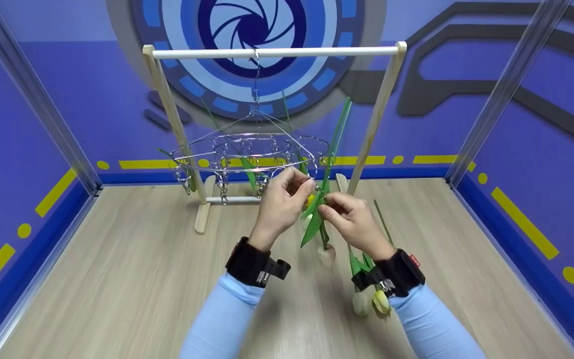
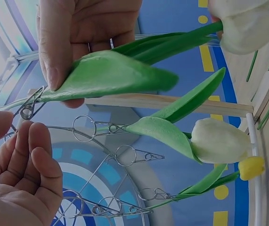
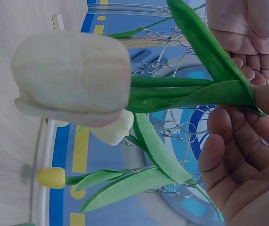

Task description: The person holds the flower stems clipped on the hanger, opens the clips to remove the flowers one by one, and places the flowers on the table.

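My right hand (image 1: 354, 219) pinches an artificial white tulip (image 3: 73, 77) where its green leaves meet the stem. The blossom points down and the stem rises past the hanger's ring. My left hand (image 2: 26, 169) has its thumb and curled fingers around a small wire clip (image 2: 27, 111) on that ring. The clip lies across the tulip's stem, right beside the right thumb. The round metal clip hanger (image 1: 247, 169) hangs at about chest height before the hands. Another white tulip (image 2: 221, 140) and a yellow tulip (image 2: 251, 168) hang head down from other clips.
A wooden stand (image 1: 384, 109) with a white top rod (image 1: 317, 52) carries the hanger by its hook. On the table (image 1: 132, 279), a white tulip (image 1: 360, 302) and a yellow tulip (image 1: 380, 301) lie beneath the right wrist. Patterned blue panels (image 1: 58, 99) enclose the space.
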Motion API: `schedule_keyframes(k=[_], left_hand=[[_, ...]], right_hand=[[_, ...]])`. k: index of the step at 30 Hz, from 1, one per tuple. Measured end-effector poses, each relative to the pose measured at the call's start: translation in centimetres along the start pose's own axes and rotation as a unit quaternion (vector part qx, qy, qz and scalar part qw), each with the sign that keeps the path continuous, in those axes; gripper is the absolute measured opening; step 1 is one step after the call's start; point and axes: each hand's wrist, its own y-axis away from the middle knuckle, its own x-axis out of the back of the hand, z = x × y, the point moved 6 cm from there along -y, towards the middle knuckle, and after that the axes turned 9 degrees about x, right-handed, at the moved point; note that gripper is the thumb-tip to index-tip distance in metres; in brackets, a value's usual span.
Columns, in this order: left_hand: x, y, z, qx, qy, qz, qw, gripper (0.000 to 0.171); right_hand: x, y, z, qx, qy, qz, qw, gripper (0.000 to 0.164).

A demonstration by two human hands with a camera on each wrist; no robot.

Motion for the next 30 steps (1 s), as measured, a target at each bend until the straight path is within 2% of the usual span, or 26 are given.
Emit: schedule_keyframes(k=[30], left_hand=[[0.16,0.15,0.27,-0.013,-0.016,0.010,0.9997,0.014]], right_hand=[[-0.02,0.07,-0.02,0.012,0.016,-0.004,1.000,0.006]])
